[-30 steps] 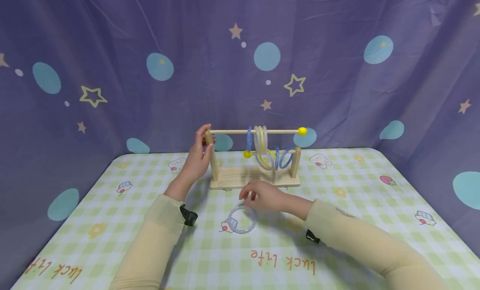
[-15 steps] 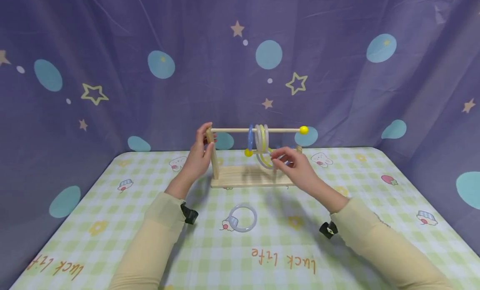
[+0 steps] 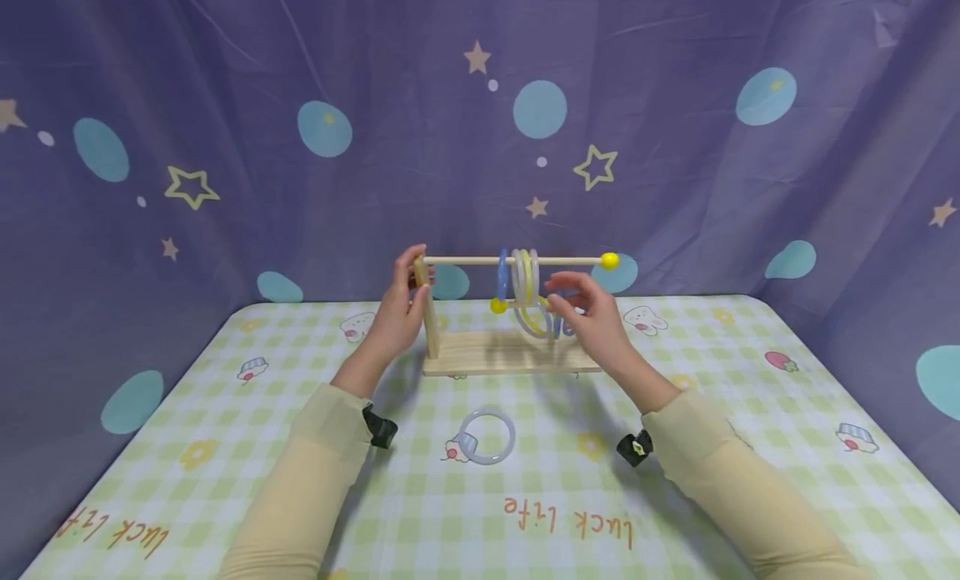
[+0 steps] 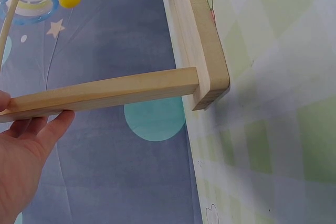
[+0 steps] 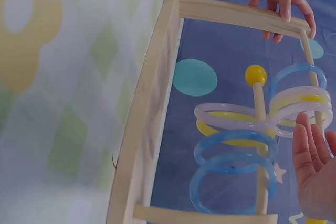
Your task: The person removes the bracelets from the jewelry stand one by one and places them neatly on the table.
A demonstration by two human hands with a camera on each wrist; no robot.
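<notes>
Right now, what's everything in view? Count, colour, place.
curtain: 1, purple with stars and spots, behind
tablecloth: 1, green-white check, underneath
base: 1, wooden, on tablecloth
posts: 2, wooden, at base ends
rods: 2, wooden, one upper, one lower
balls: 2, yellow, on rod ends
upper rings: 4, one blue, two pale, one yellow, on upper rod
lower rings: 4, two blue, one pale, one yellow, on lower rod
loose ring: 1, pale, flat on tablecloth
sleeves: 2, cream, foreground
wrist devices: 2, black, at sleeve ends
left hand: 1, holding left post
right hand: 1, beside upper rings
</notes>
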